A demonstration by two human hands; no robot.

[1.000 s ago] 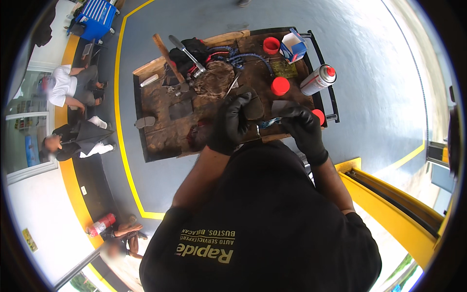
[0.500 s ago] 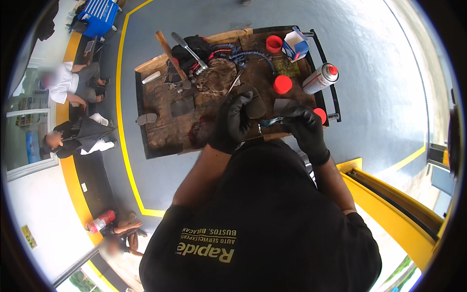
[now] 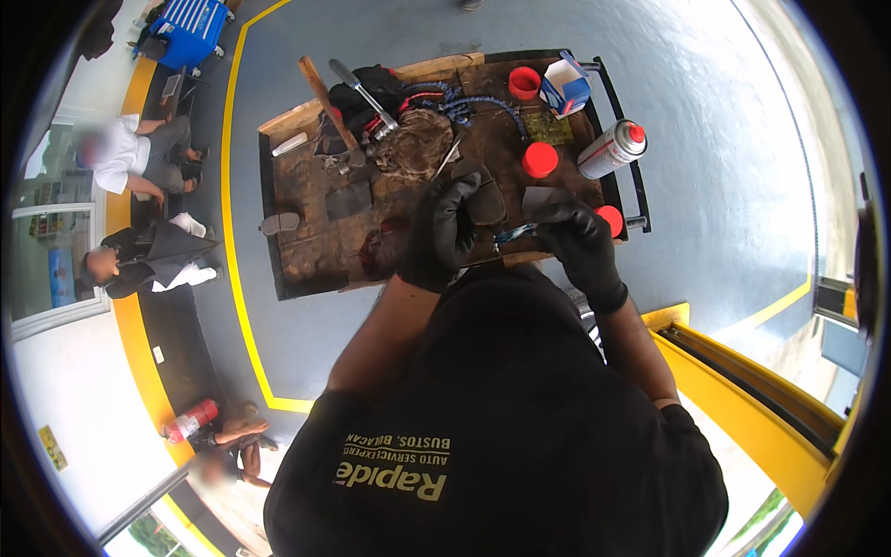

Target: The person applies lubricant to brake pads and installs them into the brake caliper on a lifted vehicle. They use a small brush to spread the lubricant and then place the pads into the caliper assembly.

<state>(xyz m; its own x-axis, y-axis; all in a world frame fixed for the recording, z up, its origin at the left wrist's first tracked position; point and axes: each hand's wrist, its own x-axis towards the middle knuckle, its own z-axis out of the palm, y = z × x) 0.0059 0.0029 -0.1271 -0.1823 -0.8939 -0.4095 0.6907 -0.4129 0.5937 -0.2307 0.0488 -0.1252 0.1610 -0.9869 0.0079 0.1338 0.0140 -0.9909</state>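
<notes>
The black-gloved left hand (image 3: 438, 237) grips a dark brake pad (image 3: 487, 202) by its left edge, over the near side of the wooden desk (image 3: 311, 258). The gloved right hand (image 3: 585, 249) has its fingers curled beside a small grey sheet (image 3: 537, 198) and a teal item (image 3: 513, 234); whether it grips either, I cannot tell. Beyond them are a crumpled brown rag (image 3: 415, 148), a wooden-handled hammer (image 3: 320, 97), a red lid (image 3: 539, 160) and a spray can (image 3: 605, 156).

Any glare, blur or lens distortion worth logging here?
Head view: fisheye curves the yellow floor line; the floor at right is partly washed out by glare; the people's heads at left are blurred; the dark pad at the left hand is distinguishable.
</notes>
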